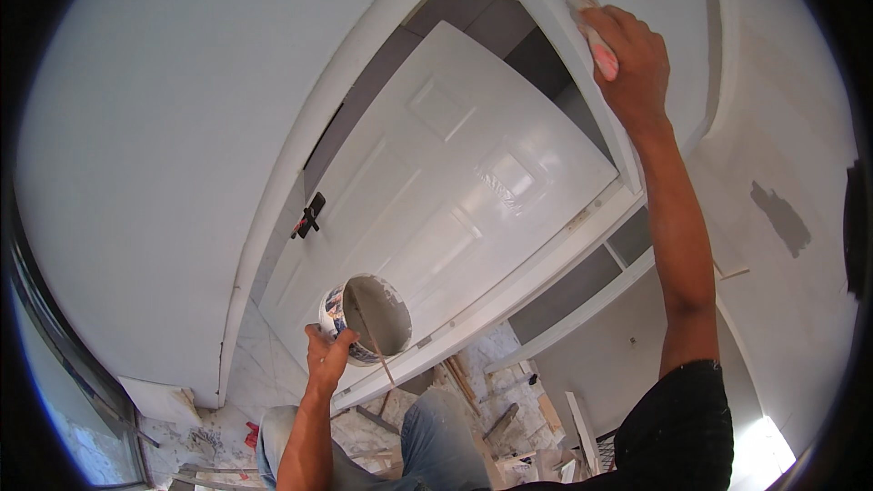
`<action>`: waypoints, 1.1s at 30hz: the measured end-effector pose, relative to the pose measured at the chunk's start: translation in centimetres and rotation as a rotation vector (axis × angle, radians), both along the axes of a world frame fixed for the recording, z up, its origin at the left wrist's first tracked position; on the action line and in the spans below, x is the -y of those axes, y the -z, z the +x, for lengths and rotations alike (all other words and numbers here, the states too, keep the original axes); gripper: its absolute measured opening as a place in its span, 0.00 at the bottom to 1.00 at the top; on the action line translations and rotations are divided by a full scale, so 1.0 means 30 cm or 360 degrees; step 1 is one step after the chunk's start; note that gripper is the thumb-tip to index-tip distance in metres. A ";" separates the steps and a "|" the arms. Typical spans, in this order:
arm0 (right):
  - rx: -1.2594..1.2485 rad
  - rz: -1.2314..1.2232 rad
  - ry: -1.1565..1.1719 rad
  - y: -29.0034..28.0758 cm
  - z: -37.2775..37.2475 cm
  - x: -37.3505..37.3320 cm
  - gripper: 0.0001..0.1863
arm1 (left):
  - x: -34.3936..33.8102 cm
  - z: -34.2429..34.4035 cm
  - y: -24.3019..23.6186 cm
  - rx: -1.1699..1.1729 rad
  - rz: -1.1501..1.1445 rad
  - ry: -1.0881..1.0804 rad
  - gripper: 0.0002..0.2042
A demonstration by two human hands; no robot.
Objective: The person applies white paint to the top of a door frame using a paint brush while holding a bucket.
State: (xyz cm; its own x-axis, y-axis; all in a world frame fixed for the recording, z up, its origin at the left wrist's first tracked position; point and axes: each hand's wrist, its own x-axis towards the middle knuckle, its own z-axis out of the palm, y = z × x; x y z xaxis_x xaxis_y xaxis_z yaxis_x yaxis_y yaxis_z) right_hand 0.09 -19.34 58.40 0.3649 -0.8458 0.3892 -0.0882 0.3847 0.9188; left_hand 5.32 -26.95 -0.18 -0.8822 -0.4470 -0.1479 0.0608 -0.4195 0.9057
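My right hand [634, 64] is raised high at the upper right, its fingers wrapped round a paintbrush [604, 56] with a pale, pink-ended handle. The brush's far end is blurred and lies along the white door frame [546, 14] at its top corner. Lower down, my left hand [326, 356] grips the side of a round paint bucket [389, 314]. The bucket is tilted, with pale smears inside its rim and a printed outer wall. A thin stick [368, 323] leans across its mouth.
Behind the bucket stands a white panelled door [427, 182] with a black handle [311, 216], within the frame. A pale wall [173, 145] fills the left. Wood strips and scraps [500, 420] litter the floor below, near my knees [441, 441]. A grey patch [780, 218] marks the right wall.
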 end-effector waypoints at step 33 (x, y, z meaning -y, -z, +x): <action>0.0529 0.0714 -0.0495 -0.148 0.068 0.164 0.11 | 0.027 0.053 -0.093 0.0051 0.0093 0.0073 0.30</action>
State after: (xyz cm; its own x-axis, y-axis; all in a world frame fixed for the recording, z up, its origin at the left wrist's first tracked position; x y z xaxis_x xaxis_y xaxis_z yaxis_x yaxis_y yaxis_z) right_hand 2.13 -24.27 62.84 0.5405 -0.8266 0.1566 -0.4418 -0.1204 0.8890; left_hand 6.92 -27.76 2.62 -0.8959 -0.3962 -0.2009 0.0119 -0.4734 0.8807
